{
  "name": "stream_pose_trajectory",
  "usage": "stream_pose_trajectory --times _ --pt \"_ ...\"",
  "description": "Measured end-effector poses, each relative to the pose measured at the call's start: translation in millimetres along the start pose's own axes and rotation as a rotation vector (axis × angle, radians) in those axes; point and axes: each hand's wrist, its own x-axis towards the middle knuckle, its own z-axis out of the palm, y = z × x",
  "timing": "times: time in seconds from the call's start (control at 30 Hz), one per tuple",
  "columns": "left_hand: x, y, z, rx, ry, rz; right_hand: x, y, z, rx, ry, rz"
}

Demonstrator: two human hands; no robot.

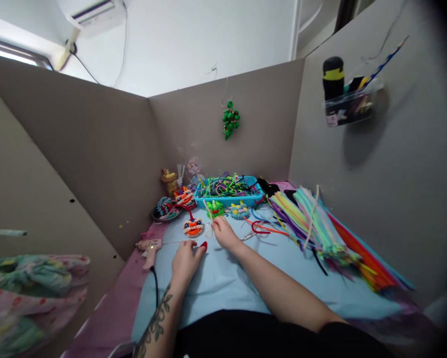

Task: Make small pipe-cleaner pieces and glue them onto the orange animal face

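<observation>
My right hand [226,233] is closed, its fingertips pinching a cream pipe cleaner [207,211] that sticks up from them, with a bent part below. My left hand [184,259] rests palm down on the light blue cloth, thumb and fingers apart. A small red piece [203,246] lies at the tip of its thumb; whether the thumb presses on it I cannot tell. Just beyond that hand sits an orange and white pipe-cleaner face [192,227] with blue eyes. Behind the right hand are a green figure [215,209] and a pale blue and yellow one [240,211].
A glue gun [151,251] lies left, its cord running toward me. At the back stands a blue tray [227,201] of pipe cleaners. Scissors [249,236] and bundled pastel pipe cleaners [320,228] lie right. Grey panels [223,159] enclose the table; a clear box [348,109] hangs right.
</observation>
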Motion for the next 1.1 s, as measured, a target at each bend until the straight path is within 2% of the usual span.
stream_pose_trajectory --times 0.13,0.2,0.27,0.43,0.5,0.57,0.83,1.1 --pt "2 7 8.6 0.166 -0.091 0.014 -2 1 3 0.038 -0.033 0.044" --pt "5 8 11.8 0.121 -0.125 -0.003 -3 0 4 0.055 -0.052 0.054" --pt "8 8 14.6 -0.083 -0.12 -0.047 -4 -2 4 0.067 -0.067 0.065" --pt "13 9 22.3 -0.865 -0.07 -0.303 -8 -4 8 0.095 -0.056 0.083" --pt "13 11 25.1 -1.054 -0.055 -0.373 -10 -4 12 0.103 -0.025 0.082" --pt "12 13 27.5 -1.151 -0.044 -0.417 -11 -4 16 0.11 0.009 0.086" --pt "3 16 31.1 -1.36 -0.048 -0.452 -11 3 20 0.104 0.092 0.153" --pt "3 19 33.8 -1.33 -0.03 -0.433 -14 2 26 0.141 0.153 0.179"
